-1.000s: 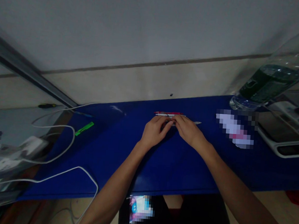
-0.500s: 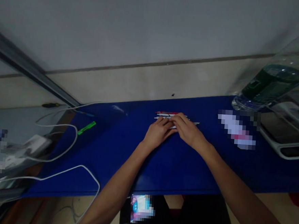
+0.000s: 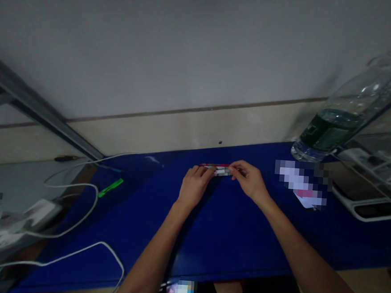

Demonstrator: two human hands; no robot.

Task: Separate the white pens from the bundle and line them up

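Note:
Several pens lie side by side on the blue tabletop [image 3: 143, 218], a red pen [image 3: 210, 165] at the back and white pens [image 3: 223, 171] in front of it. My left hand [image 3: 194, 184] is closed over their left part, its fingers covering much of the barrels. At the other end, my right hand [image 3: 249, 179] pinches the pens' right tips between thumb and fingers. Between the two hands a short stretch of the barrels shows. The exact number of pens is hidden by the fingers.
A green box cutter-like object [image 3: 111, 188] and a white cable [image 3: 95, 206] lie at the left. A large clear bottle [image 3: 330, 129] with a green label stands back right, near a pale packet [image 3: 296, 182] and a scale-like device [image 3: 367, 205]. A wall runs behind.
My hands have moved apart, baring the pens' middle. The pens sit closer together than before. The view has tilted up, so everything appears lower.

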